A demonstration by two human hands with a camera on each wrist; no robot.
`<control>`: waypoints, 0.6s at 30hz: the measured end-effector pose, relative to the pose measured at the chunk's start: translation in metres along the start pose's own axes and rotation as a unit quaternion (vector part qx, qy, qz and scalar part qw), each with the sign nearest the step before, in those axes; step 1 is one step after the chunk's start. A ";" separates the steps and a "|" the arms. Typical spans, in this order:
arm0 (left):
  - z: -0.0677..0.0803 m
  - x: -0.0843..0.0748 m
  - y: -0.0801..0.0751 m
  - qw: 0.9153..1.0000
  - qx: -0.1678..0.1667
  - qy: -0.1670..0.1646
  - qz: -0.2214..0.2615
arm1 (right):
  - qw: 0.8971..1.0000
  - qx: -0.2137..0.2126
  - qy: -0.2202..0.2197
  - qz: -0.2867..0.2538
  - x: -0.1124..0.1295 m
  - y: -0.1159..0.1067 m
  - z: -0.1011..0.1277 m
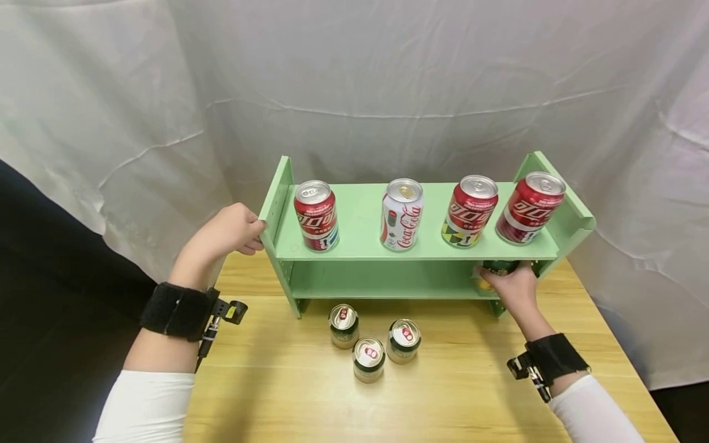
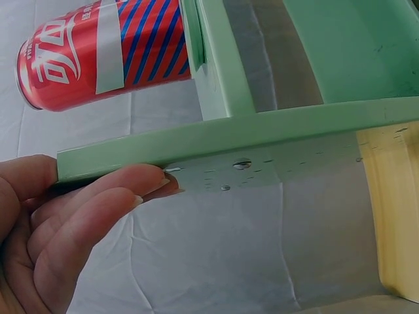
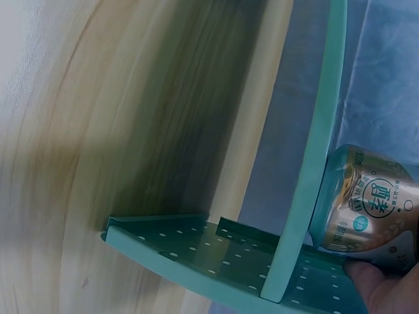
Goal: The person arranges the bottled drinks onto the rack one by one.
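A light green two-tier shelf (image 1: 382, 279) stands on the wooden table. My left hand (image 1: 235, 229) grips the front edge of its left side panel (image 2: 157, 147), with fingers against the outer face. At the right end of the lower tier, my right hand (image 1: 515, 286) holds a green-and-gold can (image 3: 370, 199). In the head view the upper tier and the hand cover most of that can. The right wrist view shows its base at the lower board, the thumb (image 3: 370, 281) beside it. Whether the can bears its full weight on the board, I cannot tell.
On the upper tier stand three red cola cans, at left (image 1: 317, 216), right of centre (image 1: 471, 212) and far right (image 1: 530, 209), plus a white Coca-Cola can (image 1: 402, 215). Three small green-and-gold cans (image 1: 368, 360) stand on the table (image 1: 443, 400) before the shelf. Pale cloth (image 1: 388, 80) hangs behind.
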State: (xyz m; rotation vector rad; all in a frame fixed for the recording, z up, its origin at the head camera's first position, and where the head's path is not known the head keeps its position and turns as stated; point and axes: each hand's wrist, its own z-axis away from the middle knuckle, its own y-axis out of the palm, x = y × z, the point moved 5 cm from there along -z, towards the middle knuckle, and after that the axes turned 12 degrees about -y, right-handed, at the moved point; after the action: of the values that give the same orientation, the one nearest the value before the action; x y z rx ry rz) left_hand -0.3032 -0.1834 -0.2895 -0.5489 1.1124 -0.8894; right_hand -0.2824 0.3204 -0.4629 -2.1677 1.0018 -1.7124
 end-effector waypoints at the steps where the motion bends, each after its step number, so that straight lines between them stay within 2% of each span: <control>1: 0.000 0.000 0.000 1.000 -0.001 0.000 0.001 | 1.000 0.001 0.003 0.001 -0.001 0.000 0.000; 11: 0.000 0.001 0.000 1.000 -0.001 -0.006 0.004 | 1.000 0.019 -0.002 -0.002 0.002 -0.002 0.000; 18: 0.001 0.000 0.001 1.000 -0.006 -0.003 0.004 | 0.999 -0.005 -0.033 -0.018 0.008 -0.003 0.017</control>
State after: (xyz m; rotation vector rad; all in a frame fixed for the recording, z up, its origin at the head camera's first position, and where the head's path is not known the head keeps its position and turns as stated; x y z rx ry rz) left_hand -0.3021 -0.1827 -0.2896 -0.5565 1.1152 -0.8732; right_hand -0.2653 0.3139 -0.4604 -2.2466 0.9620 -1.6432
